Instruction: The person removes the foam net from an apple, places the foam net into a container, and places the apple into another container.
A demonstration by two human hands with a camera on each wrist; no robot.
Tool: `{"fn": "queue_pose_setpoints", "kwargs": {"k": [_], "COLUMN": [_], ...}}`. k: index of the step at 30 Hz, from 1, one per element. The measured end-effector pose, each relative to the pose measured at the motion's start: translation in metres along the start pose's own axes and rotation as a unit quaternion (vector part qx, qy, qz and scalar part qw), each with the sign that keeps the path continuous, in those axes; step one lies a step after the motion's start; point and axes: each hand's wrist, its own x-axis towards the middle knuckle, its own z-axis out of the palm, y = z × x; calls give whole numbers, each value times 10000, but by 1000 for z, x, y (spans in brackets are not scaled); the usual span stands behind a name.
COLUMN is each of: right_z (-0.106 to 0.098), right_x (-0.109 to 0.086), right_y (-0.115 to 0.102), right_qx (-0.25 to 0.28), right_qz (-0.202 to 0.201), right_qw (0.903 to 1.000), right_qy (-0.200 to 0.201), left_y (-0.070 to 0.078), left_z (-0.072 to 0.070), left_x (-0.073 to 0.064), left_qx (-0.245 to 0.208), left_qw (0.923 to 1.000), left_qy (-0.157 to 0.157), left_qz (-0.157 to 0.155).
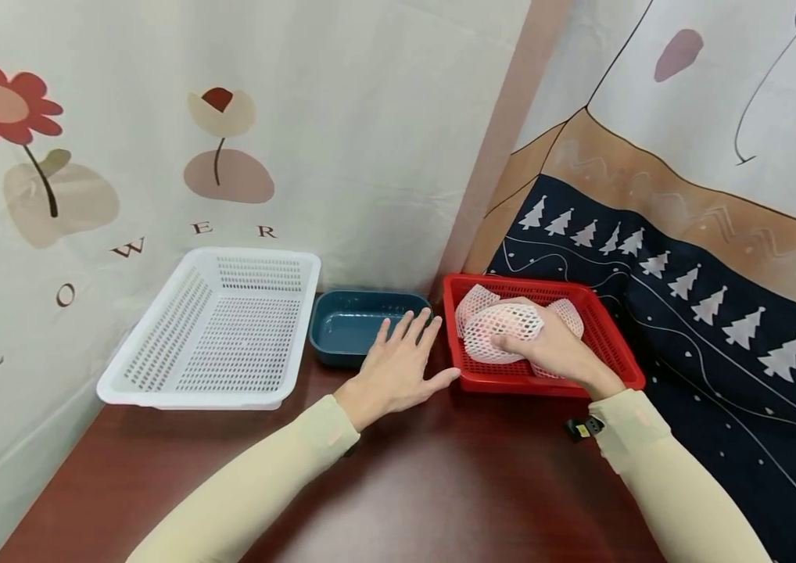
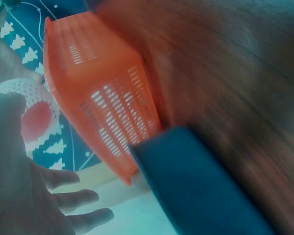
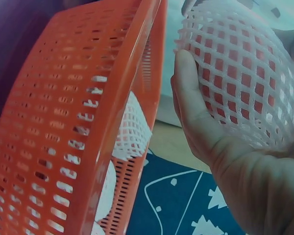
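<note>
My right hand [image 1: 563, 348] grips a round reddish fruit in a white foam net [image 1: 503, 332], over the red plastic basket [image 1: 619, 352]. In the right wrist view the thumb lies along the net of the held fruit [image 3: 240, 78], which is above the basket's rim. More foam-netted pieces, one at the left [image 1: 474, 301] and one at the right [image 1: 568, 314], lie in the basket. My left hand [image 1: 398, 371] is held palm down with fingers spread, overlapping the front right corner of the dark blue dish [image 1: 349, 356]. It holds nothing.
A white perforated basket [image 1: 288, 336] stands left of the blue dish, with no contents showing. All three containers stand on a dark reddish-brown table [image 1: 468, 485]. A printed curtain [image 1: 370, 156] hangs behind, and dark blue tree-patterned cloth [image 1: 693, 352] borders the right side.
</note>
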Motion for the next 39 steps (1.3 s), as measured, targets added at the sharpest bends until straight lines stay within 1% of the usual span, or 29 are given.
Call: {"fn": "queue_pose_setpoints", "kwargs": {"k": [6, 13, 19, 24, 27, 31, 33, 37, 39], "right_z": [6, 20, 29, 35, 39, 45, 47, 51, 52], "right_x": [-3, -10, -13, -16, -16, -14, -14, -15, -16], "right_y": [0, -9, -14, -15, -16, -18, -18, -19, -22], "right_qx": [142, 484, 698, 874, 1204, 1647, 1704, 1654, 1632], "right_qz": [83, 304, 136, 145, -6, -216, -238, -124, -56], "right_qw": [9999, 9984, 9974, 9960, 9927, 9860, 9850, 9860, 9864], "right_qy": [32, 39, 67, 90, 2, -136, -163, -187, -210], "left_y": [-11, -21, -29, -34, -37, -41, -43, -48, -49], "left_z": [-9, -16, -18, -19, -21, -22, -23, -24, -24], "left_x": [-16, -32, -45, -52, -56, -60, -62, -67, -70], "left_qx": [55, 94, 178, 266, 293, 281, 272, 266, 295], "left_qw": [9999, 9995, 9988, 9978, 9977, 9973, 9971, 9967, 9959], "left_qy": [144, 295, 438, 579, 585, 654, 688, 748, 836], "left_qz": [-42, -38, 101, 181, 166, 159, 159, 147, 171]}}
